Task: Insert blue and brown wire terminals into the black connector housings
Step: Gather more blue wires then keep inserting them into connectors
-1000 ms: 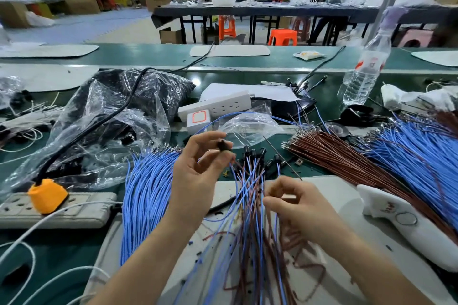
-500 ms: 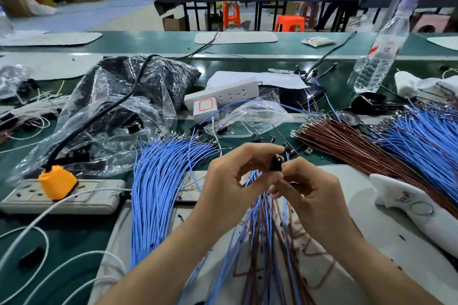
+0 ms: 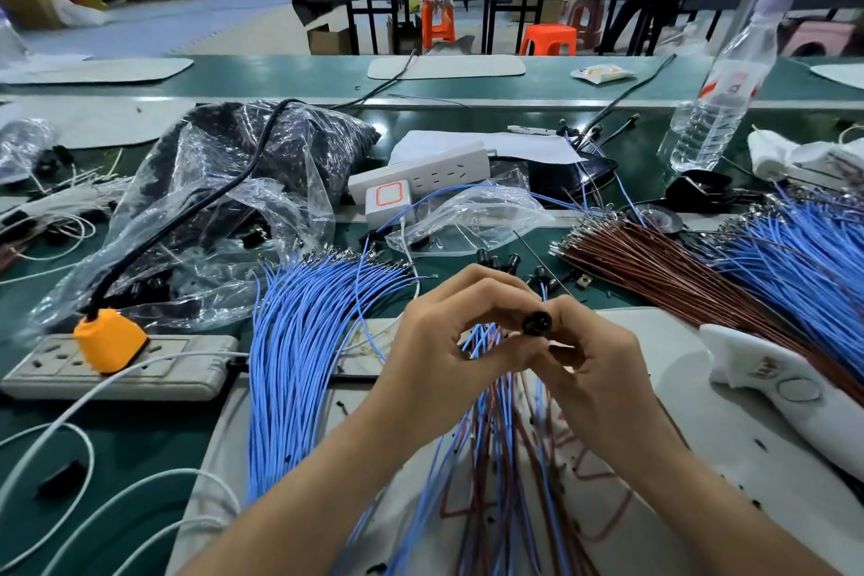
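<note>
A green table (image 3: pixel 140 458) in a workshop is seen from the head camera, with a pale mat (image 3: pixel 701 458) laid on its near part. Above the mat, the left hand (image 3: pixel 449 341) and the right hand (image 3: pixel 594 365) are brought together, fingertips touching. A black connector housing (image 3: pixel 536 323) is pinched between the curled fingers and thumbs of both hands, its round open face turned toward the camera. Ends of blue wire are seen in the gap under the left hand's curled fingers; whether one is gripped cannot be told. A mixed bunch of blue and brown wires (image 3: pixel 505 458) is spread on the mat beneath the hands. Just left of the left hand lies a blue wire bundle (image 3: pixel 299 365); a brown wire bundle (image 3: pixel 654 267) is fanned out to the right. Loose housings (image 3: pixel 507 260) are scattered just beyond the hands. A power strip (image 3: pixel 196 365) carrying an orange plug (image 3: pixel 108 339) rests at the left.
</note>
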The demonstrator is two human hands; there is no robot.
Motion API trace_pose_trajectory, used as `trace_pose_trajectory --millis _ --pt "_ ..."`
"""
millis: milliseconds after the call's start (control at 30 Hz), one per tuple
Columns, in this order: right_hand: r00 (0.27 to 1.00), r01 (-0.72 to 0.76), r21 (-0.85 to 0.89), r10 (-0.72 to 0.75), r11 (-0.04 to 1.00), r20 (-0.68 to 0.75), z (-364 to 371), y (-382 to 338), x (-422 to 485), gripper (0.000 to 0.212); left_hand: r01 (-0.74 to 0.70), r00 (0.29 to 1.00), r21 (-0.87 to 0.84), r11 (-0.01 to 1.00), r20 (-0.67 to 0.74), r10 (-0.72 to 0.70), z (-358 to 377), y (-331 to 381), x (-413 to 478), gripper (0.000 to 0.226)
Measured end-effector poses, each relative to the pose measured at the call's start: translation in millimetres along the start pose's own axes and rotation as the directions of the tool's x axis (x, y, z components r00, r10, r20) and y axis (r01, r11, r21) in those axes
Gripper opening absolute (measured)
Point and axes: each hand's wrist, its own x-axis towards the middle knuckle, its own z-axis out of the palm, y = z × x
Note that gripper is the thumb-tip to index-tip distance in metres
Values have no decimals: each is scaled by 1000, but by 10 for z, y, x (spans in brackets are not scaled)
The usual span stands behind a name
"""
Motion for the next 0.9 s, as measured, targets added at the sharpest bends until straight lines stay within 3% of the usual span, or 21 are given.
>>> trace_pose_trajectory --millis 67,633,900 --pt "1000 22 -15 -23 1000 -2 -6 12 -8 9 15 1000 17 1000 16 -15 -2 0 -1 22" --pt "989 143 -145 -134 979 67 -8 -6 10 7 0 996 84 996 85 -7 -26 -51 -11 18" --pt "974 226 -273 -211 935 82 -10 27 18 18 -30 997 145 989 78 19 -25 -24 -3 18"
